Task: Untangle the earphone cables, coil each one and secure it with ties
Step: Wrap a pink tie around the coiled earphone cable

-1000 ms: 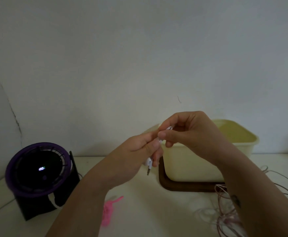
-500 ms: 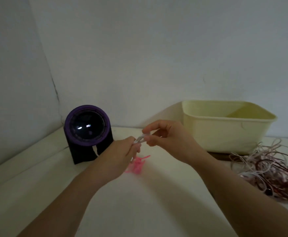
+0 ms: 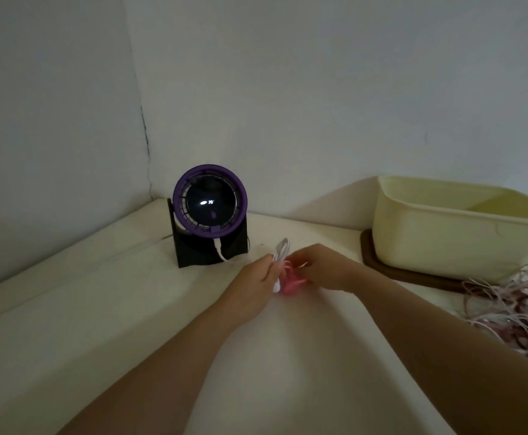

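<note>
the left hand (image 3: 254, 277) gripped a coiled white earphone cable (image 3: 282, 248), its fingers curled round the middle of the bundle so that a narrow loop stood up above the fist and a white end, earbud or plug, hung below it just over the pale cream tabletop (image 3: 99, 309). the right hand (image 3: 323, 268) sat just beside it, fingers bent down onto a small heap of bright pink ties (image 3: 290, 285) that lay on the table between the two hands. whether it pinched a single tie or merely touched the heap could not be told, since the fingertips were turned away and the light was dim. the likeliest trouble was the coil springing open: thin cable is slippery, and if the left grip eased while the right hand fished, the loops would probably slide apart. the ties looked clumped together, so a pull might have dragged several up at once or scattered them. the dangling end could also have worked loose of the bundle before a tie went round it. well apart on the right, a tangled mass of pink and dark red cables (image 3: 513, 312) waited, cut off by the frame edge, so its extent was unknown. the inside of the cream plastic tub (image 3: 438, 233) on its dark brown board (image 3: 378, 262) was mostly hidden, and the glowing marks on the round black purple-rimmed device (image 3: 210, 204) were too small to read.
</note>
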Motion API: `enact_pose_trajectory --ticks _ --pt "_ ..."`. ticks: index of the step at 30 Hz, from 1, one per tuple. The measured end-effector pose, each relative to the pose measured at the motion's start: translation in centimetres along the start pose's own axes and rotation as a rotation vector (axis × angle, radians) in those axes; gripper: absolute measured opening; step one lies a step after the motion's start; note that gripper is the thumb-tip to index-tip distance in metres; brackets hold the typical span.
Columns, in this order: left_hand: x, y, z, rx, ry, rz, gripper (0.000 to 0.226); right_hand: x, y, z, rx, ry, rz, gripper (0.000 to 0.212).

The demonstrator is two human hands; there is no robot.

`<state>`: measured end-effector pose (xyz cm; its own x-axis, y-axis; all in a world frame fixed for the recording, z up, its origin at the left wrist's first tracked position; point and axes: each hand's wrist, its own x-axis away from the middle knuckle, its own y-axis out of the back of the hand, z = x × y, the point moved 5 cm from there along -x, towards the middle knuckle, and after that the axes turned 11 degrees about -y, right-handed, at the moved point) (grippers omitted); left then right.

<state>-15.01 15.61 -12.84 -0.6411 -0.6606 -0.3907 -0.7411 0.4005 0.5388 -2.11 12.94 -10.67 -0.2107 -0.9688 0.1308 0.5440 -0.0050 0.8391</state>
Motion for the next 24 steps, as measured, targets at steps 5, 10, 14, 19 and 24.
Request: enact_pose_trajectory --ticks 5,10,14,19,24 --pt "-0.1 -0.4 0.2 0.039 -0.018 0.022 0.033 0.1 0.5 -0.8 -0.080 -0.030 0.081 0.019" --pt "0.0 -1.1 -0.7 -0.055 -0.084 0.060 0.035 1.0 0.9 -1.7 -0.223 -0.024 0.158 0.016" --pt "0.0 -1.3 -0.7 -0.053 -0.085 0.061 0.034 1.7 1.2 -1.7 -0.103 0.023 0.115 0.019" --pt "0.1 -1.5 -0.8 -0.089 -0.103 0.086 0.031 1.9 0.8 -0.4 0.185 0.093 -0.070 0.014" --pt "0.3 -1.5 -0.8 -0.075 -0.094 0.098 0.027 2.2 -0.1 0.4 0.316 0.196 -0.118 0.006"
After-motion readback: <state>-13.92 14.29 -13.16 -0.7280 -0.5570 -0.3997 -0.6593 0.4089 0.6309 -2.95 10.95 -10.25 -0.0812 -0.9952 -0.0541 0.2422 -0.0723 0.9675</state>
